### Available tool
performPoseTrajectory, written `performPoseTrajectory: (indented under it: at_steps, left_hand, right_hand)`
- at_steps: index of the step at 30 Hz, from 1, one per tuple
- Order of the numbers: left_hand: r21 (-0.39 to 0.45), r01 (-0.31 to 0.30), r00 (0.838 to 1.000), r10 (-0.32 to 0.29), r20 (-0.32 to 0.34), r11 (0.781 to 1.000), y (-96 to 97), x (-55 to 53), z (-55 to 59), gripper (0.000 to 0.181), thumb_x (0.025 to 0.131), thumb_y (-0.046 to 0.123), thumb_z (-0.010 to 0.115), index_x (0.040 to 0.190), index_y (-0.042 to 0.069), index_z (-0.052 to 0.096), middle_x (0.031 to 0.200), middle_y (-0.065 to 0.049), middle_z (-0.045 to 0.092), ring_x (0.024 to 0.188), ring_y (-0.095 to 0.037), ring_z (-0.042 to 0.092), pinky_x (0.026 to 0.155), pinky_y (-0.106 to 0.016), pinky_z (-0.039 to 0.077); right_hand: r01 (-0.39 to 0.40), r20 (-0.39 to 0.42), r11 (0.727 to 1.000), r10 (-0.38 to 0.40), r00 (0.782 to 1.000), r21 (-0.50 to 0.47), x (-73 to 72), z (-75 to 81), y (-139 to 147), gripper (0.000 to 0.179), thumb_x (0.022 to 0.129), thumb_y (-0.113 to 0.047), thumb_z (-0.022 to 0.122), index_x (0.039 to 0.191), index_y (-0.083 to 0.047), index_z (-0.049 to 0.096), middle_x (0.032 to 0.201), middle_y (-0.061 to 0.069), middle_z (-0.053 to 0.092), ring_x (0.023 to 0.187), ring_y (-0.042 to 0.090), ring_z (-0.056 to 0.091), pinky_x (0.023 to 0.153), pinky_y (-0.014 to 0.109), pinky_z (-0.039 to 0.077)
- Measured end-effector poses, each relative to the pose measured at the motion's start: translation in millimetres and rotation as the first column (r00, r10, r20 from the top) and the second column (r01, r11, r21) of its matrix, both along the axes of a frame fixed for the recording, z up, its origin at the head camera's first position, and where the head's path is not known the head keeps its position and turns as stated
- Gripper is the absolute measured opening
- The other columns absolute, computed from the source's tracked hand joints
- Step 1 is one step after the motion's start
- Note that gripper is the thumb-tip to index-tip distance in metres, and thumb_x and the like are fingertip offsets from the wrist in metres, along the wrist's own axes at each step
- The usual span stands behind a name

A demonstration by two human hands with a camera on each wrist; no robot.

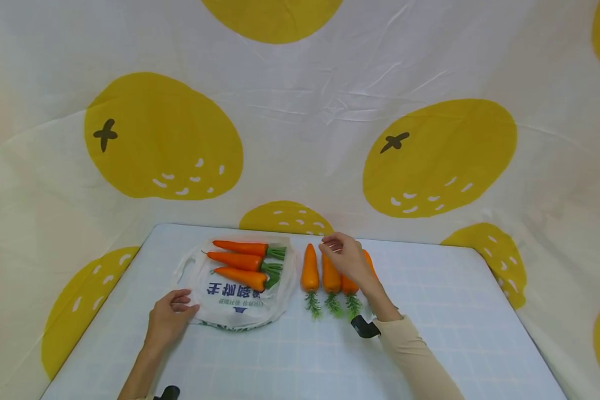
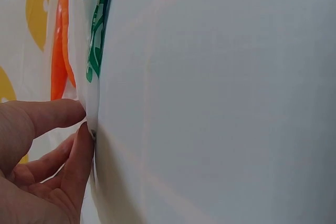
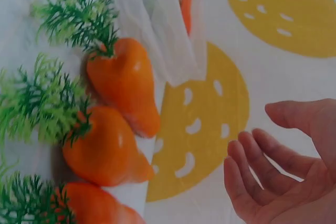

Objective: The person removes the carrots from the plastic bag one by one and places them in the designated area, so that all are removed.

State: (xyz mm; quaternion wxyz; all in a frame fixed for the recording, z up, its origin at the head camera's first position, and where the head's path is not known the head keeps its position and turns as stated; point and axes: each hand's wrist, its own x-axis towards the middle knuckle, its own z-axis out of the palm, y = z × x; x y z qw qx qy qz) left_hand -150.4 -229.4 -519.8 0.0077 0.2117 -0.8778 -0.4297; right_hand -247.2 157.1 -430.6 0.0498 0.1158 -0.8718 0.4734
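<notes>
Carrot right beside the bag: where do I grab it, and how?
I'd pinch the carrot by its fat end, near the leaves, coming from above: it lies flat between the bag and another carrot, and its far end gets thin.

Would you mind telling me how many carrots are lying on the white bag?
3, side by side on the white bag: the far carrot at the back, the middle carrot, and the near carrot, nearest the printed characters. Any inside the bag would be hidden.

left grip (image 2: 44, 156) pinches white bag (image 2: 80, 45) | green print (image 2: 95, 40) on it | orange carrots (image 2: 59, 64) alongside | pale tablecloth (image 2: 220, 87)
</notes>
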Motion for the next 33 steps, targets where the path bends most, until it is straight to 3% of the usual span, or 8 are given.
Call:
performPoseTrajectory:
  at_steps: [4, 13, 20, 25, 33]
  left_hand:
    - [-0.003, 0.005, 1.000, -0.005, -0.014, 1.000, 0.5, 1.1, 1.1, 0.045, 0.095, 0.009, 0.072, 0.135, -0.004, 0.056, 0.119, -0.028, 0.063, 0.105, -0.040, 0.060, 0.091, -0.049, 0.057]
    - [-0.013, 0.009, 1.000, -0.009, -0.027, 1.000, 0.5, 1.5, 0.8, 0.044, 0.095, 0.010, 0.072, 0.135, -0.003, 0.056, 0.119, -0.027, 0.063, 0.106, -0.039, 0.061, 0.092, -0.050, 0.057]
    - [0.002, -0.004, 1.000, 0.004, -0.013, 1.000, 1.6, 1.6, 2.2, 0.046, 0.095, 0.010, 0.072, 0.135, -0.004, 0.055, 0.121, -0.028, 0.062, 0.107, -0.040, 0.060, 0.093, -0.050, 0.056]
    - [-0.005, -0.008, 1.000, 0.008, -0.021, 1.000, 2.1, 1.0, -1.0, 0.044, 0.095, 0.009, 0.072, 0.134, -0.004, 0.056, 0.119, -0.028, 0.063, 0.105, -0.039, 0.061, 0.092, -0.050, 0.056]
    - [-0.001, -0.012, 1.000, 0.012, -0.018, 1.000, 4.3, 2.4, 1.4, 0.044, 0.095, 0.008, 0.071, 0.134, -0.005, 0.056, 0.119, -0.029, 0.063, 0.106, -0.040, 0.061, 0.092, -0.050, 0.056]
  right_hand:
    - [-0.044, -0.033, 0.999, 0.043, 0.999, -0.013, -0.7, 1.0, -14, 0.025, 0.095, -0.012, 0.073, 0.114, 0.004, 0.069, 0.105, 0.016, 0.073, 0.099, 0.033, 0.069, 0.093, 0.048, 0.055]
    - [-0.119, -0.108, 0.991, 0.124, 0.986, 0.052, 2.5, 0.5, -49, 0.028, 0.095, -0.013, 0.073, 0.115, 0.005, 0.069, 0.114, 0.020, 0.070, 0.104, 0.041, 0.065, 0.096, 0.054, 0.052]
    - [-0.168, -0.067, 0.981, 0.175, 0.982, 0.096, 2.9, -2.9, -75, 0.032, 0.096, -0.019, 0.073, 0.119, 0.004, 0.068, 0.120, 0.020, 0.068, 0.110, 0.038, 0.062, 0.097, 0.051, 0.052]
    - [-0.213, -0.096, 0.968, 0.226, 0.969, 0.129, 2.2, -8.7, -93, 0.032, 0.096, -0.019, 0.072, 0.118, 0.004, 0.068, 0.119, 0.022, 0.068, 0.110, 0.040, 0.063, 0.096, 0.049, 0.053]
    - [-0.259, -0.075, 0.930, 0.287, 0.955, 0.260, 10.0, -16.5, -124, 0.034, 0.097, -0.022, 0.071, 0.121, 0.002, 0.069, 0.119, 0.016, 0.066, 0.109, 0.029, 0.059, 0.095, 0.039, 0.053]
